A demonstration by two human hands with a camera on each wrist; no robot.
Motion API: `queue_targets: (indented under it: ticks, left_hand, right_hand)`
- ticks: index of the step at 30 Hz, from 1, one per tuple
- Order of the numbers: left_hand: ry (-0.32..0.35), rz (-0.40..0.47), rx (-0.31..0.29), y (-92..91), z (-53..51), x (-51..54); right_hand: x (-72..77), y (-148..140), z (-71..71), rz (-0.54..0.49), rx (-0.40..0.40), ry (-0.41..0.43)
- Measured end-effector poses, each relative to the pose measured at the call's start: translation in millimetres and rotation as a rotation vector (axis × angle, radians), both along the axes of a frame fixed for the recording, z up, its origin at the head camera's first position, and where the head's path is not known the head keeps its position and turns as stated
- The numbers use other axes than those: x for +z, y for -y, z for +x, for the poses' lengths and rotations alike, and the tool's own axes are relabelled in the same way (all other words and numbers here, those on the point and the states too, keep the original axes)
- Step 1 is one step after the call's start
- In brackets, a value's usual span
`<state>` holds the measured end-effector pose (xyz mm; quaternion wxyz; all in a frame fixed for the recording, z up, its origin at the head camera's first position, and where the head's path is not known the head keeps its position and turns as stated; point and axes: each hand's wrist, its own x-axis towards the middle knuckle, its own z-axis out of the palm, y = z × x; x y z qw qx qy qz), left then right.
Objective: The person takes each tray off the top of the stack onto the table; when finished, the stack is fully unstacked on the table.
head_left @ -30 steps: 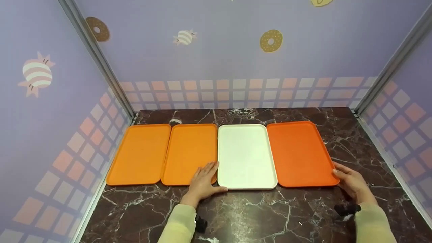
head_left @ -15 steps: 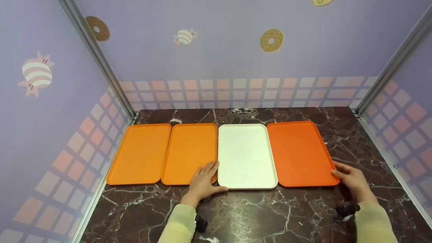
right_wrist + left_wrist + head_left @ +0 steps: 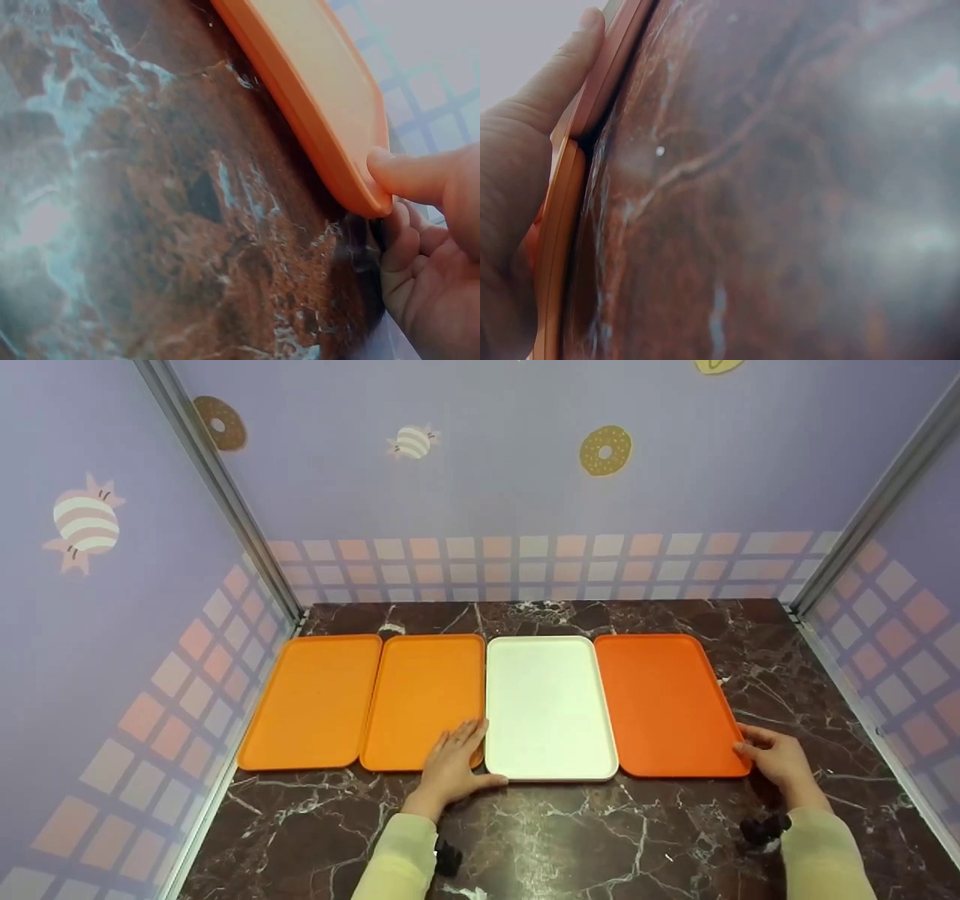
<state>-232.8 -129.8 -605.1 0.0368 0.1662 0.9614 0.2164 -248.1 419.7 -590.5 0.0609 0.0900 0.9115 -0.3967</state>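
- Two yellow-orange trays (image 3: pixel 311 701) (image 3: pixel 426 690)
- One white tray (image 3: pixel 550 705)
- One red-orange tray (image 3: pixel 667 697), making four trays
- One left hand (image 3: pixel 450 765) and one right hand (image 3: pixel 780 761), two altogether
- Two pale yellow sleeves (image 3: pixel 397 855) (image 3: pixel 825 855)
- Two black devices (image 3: pixel 448 857) (image 3: pixel 763 830), one near each wrist
- One dark marbled surface (image 3: pixel 570 840)
- Three wall panels (image 3: pixel 112 615) (image 3: pixel 510 487) (image 3: pixel 945 510): left, back and right
- Two grey metal posts (image 3: pixel 219 480) (image 3: pixel 876 510), one in each back corner
- Two doughnut prints (image 3: pixel 233 427) (image 3: pixel 621 451) on the back panel
- Two striped candy prints (image 3: pixel 86 521) (image 3: pixel 413 442), one on the left panel and one on the back
- One yellow print (image 3: pixel 716 365) cut by the top edge
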Motion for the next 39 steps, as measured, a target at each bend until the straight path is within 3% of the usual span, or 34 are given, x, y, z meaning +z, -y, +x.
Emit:
queue_targets:
  ticks: [6, 13, 21, 26, 34, 39]
  left_hand:
    - [0.017, 0.013, 0.009, -0.6, 0.5, 0.8]
    - [0.013, 0.006, 0.006, -0.8, 0.4, 0.4]
    - [0.005, 0.003, 0.000, -0.7, -0.7, -0.4]
    - [0.002, -0.001, 0.000, -0.9, -0.6, 0.7]
    - [0.005, 0.004, 0.008, -0.8, 0.0, 0.7]
    - [0.004, 0.010, 0.007, -1.0, -0.5, 0.4]
  right_hand:
    - [0.5, 1, 1.6, -0.058, 0.003, 0.038]
    - [-1.3, 0, 1.6, -0.040, -0.006, 0.031]
    - [3.5, -1, 3.9, -0.119, -0.035, 0.034]
    - [8.7, 2, 4.8, -0.165, -0.058, -0.010]
    - [18.3, 13, 1.1, -0.066, -0.099, -0.153]
    - [23.1, 22, -0.1, -0.113, -0.142, -0.184]
